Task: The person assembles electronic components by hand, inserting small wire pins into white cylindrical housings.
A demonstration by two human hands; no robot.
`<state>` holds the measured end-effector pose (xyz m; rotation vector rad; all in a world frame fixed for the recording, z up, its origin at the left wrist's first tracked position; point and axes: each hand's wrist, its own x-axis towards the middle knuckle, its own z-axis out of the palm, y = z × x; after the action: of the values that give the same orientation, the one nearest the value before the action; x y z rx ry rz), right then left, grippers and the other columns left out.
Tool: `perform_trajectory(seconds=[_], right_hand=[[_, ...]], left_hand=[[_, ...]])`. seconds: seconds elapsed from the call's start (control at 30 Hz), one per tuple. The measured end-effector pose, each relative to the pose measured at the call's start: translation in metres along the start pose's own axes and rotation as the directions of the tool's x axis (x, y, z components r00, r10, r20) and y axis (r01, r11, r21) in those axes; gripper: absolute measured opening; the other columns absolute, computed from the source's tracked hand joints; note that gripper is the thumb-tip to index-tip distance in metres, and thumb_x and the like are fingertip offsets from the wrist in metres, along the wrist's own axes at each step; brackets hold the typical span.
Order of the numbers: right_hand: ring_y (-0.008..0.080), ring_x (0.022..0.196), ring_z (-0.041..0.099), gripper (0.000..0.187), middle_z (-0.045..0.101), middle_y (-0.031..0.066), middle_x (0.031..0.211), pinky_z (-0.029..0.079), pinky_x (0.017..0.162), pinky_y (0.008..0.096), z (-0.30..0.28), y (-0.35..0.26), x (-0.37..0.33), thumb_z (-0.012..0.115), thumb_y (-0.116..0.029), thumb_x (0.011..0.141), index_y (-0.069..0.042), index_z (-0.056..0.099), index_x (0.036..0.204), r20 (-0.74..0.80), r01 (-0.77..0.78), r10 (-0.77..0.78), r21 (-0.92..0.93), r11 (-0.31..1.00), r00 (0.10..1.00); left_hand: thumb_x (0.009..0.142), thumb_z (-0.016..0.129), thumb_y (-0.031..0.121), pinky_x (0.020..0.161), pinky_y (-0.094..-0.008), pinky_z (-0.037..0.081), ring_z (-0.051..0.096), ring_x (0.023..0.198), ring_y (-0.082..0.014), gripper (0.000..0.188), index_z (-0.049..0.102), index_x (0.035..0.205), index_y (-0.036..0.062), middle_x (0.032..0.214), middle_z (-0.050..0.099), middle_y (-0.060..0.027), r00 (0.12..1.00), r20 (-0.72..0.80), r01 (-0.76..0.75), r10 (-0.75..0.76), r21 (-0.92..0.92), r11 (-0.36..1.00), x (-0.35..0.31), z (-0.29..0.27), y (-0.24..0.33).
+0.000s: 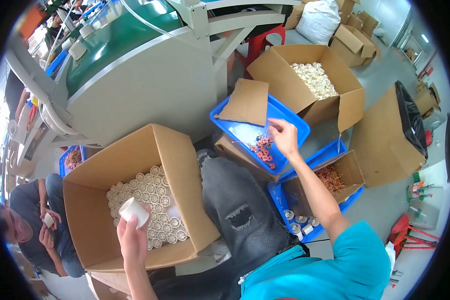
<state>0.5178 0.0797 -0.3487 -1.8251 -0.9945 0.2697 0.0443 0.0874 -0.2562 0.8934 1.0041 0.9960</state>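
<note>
My left hand is closed around a white cylindrical plastic housing, held tilted above a large cardboard box. Packed in that box are many round white housings with their open ends up. My right hand reaches over a blue tray, its thumb and fingers pinched together. What they grip, if anything, is too small to make out. Just below those fingers lies a loose pile of small pinkish-red parts with thin wires. A flat piece of cardboard covers the tray's far left part.
Right of my legs, a blue crate holds several white housings and a carton of reddish wired parts. Beyond stands a box of small white pieces. A green conveyor runs ahead. At left sits a co-worker holding a white part.
</note>
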Motion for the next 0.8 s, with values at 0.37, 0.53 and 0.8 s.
perform_trajectory(seconds=[0.37,0.53,0.8], right_hand=[[0.0348,0.085,0.070,0.019,0.071,0.0215,0.086,0.054,0.078,0.0436,0.006,0.062,-0.006,0.074,-0.015,0.074,-0.002,0.075,0.089,0.115,-0.171,0.212,-0.293,0.941,0.970],[0.0267,0.068,0.071,0.019,0.071,0.0194,0.080,0.056,0.065,0.0382,-0.038,0.044,0.008,0.066,-0.005,0.078,0.002,0.073,0.095,-0.066,-0.087,0.081,-0.084,0.993,0.995],[0.0367,0.090,0.064,0.021,0.066,0.0244,0.088,0.050,0.084,0.0464,-0.071,-0.015,0.032,0.060,-0.001,0.074,-0.002,0.076,0.088,-0.064,0.170,-0.189,-0.233,0.958,0.980]], left_hand=[[0.089,0.068,0.017,0.083,-0.0339,0.053,0.063,0.098,-0.0249,0.044,0.051,0.127,0.0022,0.114,0.062,-0.0165,1.000,0.028,0.007,0.007,-0.462,0.887,-0.043,0.023,-0.050],[0.089,0.066,0.012,0.086,-0.0389,0.055,0.063,0.094,-0.0231,0.040,0.052,0.124,-0.0003,0.106,0.064,-0.0132,0.996,-0.087,-0.032,0.008,-0.279,0.960,-0.046,0.022,-0.055],[0.084,0.072,0.020,0.089,-0.0384,0.051,0.060,0.101,-0.0245,0.052,0.049,0.127,0.0005,0.116,0.061,-0.0172,0.966,-0.004,-0.258,0.258,-0.071,0.964,-0.043,0.004,-0.062]])
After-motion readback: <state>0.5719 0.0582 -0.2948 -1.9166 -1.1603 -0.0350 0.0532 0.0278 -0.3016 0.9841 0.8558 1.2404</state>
